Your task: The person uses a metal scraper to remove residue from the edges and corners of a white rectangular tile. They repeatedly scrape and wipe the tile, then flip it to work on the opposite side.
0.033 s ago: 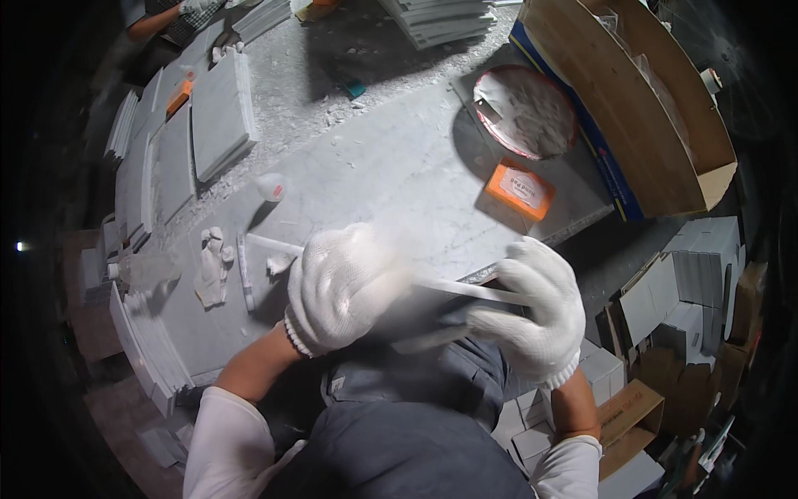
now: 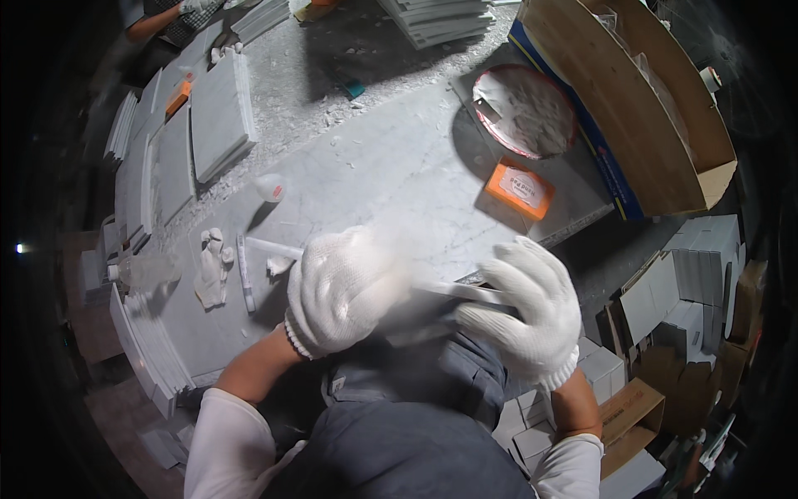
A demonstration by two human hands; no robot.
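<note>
My left hand (image 2: 341,287), in a white knit glove, is closed near the middle, its fingertips smeared by motion. My right hand (image 2: 532,320), gloved alike, bends its fingers and thumb around the other end of a thin white strip (image 2: 457,290). The strip spans the gap between my hands, over my lap at the table edge; its exact kind is unclear. Pale blur, like dust, hangs by my left fingertips and hides where they meet it. Beyond my right hand lies an orange block with a white label (image 2: 520,190).
A red-rimmed bowl of white powdery material (image 2: 532,155) stands beside a long cardboard box (image 2: 615,91). Pale slabs (image 2: 220,116), a loose glove (image 2: 214,270) and a small clear cup (image 2: 269,188) lie leftward. A co-worker's gloved hand (image 2: 199,7) shows far left.
My right hand has shifted slightly left toward my left hand, its fingers spread a little more. The strip has moved with it. My left hand stays nearly in place.
</note>
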